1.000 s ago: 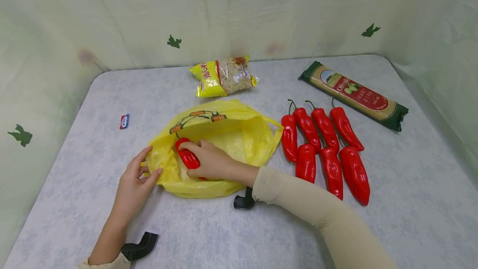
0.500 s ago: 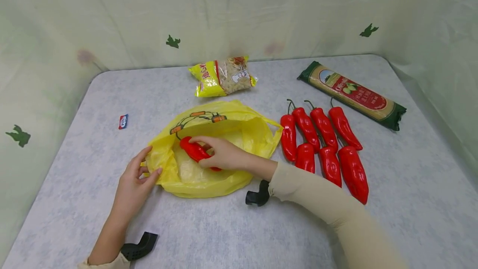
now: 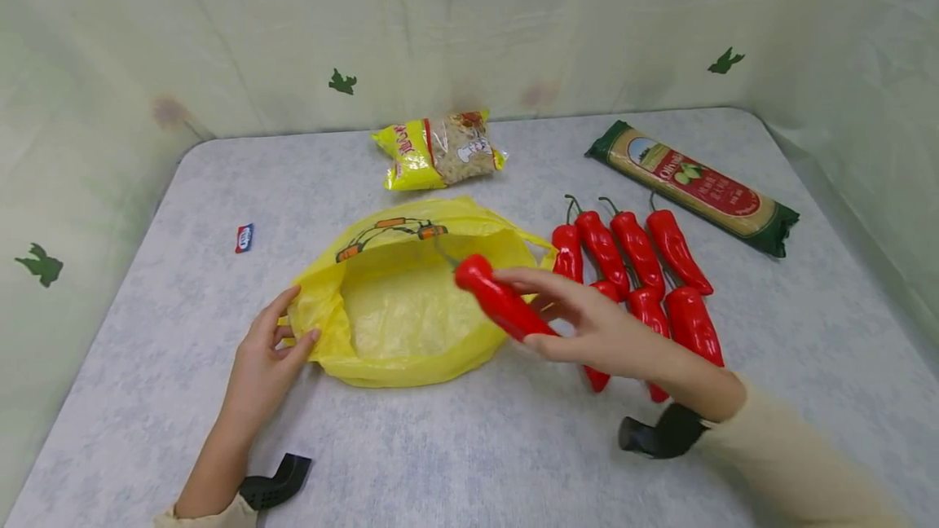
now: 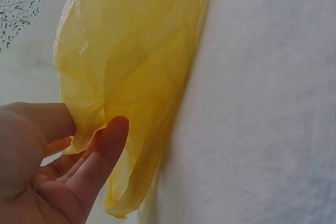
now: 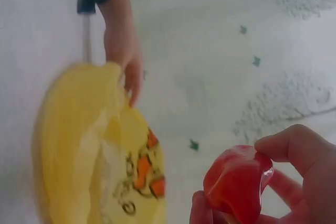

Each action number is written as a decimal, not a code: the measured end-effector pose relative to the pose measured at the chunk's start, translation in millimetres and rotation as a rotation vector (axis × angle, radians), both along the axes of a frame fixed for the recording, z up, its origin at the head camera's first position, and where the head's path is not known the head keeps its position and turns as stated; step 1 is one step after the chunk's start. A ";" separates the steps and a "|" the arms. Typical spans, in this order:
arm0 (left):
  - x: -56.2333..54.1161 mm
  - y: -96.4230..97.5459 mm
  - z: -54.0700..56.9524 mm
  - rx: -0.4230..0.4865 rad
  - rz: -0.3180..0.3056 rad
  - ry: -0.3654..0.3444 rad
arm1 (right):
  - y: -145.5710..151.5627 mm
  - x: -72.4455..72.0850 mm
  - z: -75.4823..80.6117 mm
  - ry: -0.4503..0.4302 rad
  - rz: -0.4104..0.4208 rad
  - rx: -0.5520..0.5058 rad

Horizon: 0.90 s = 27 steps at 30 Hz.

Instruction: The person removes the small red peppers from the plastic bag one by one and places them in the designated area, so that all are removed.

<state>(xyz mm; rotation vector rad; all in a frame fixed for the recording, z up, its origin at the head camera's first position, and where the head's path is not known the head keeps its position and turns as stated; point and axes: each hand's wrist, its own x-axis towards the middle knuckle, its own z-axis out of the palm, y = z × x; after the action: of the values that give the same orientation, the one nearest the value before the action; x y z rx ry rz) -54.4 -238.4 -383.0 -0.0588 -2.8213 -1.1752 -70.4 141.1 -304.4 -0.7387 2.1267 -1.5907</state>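
A yellow plastic bag (image 3: 411, 368) lies on the table with its mouth spread wide, and its pale inside shows. My left hand (image 3: 257, 369) pinches the bag's left edge between thumb and fingers; the left wrist view shows the thin film (image 4: 142, 77) there. Above the table, at the bag's right side, my right hand (image 3: 601, 328) grips a shiny red pepper (image 3: 506, 304) with a long green stem pointing up and left. In the right wrist view the pepper (image 5: 233, 179) shows end-on between thumb and fingers. To the right, more red peppers (image 3: 675, 255) lie in two rows, partly hidden by the right hand.
Behind the bag lies a yellow and clear food packet (image 3: 443, 151). A long green-ended Olivoilà packet (image 3: 693, 186) lies slantwise at the back right. A small red and blue wrapper (image 3: 244, 239) is at the left. Pale curtains (image 3: 455, 31) surround the table (image 3: 411, 463).
My right hand has lifted the red pepper out of the bag and carried it right, towards the other peppers. My left hand has stayed at the bag's edge.
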 end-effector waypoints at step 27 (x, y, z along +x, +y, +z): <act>7.3 3.9 19.6 -0.020 0.012 0.093 | 208.5 53.2 -83.2 -0.153 -0.590 0.513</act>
<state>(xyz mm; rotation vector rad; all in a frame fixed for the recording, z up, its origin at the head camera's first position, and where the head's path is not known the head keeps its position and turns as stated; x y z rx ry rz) -47.2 -234.5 -363.4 -0.0951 -2.7492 -1.1122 -17.2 349.5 -387.6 0.1884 2.6090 -1.1802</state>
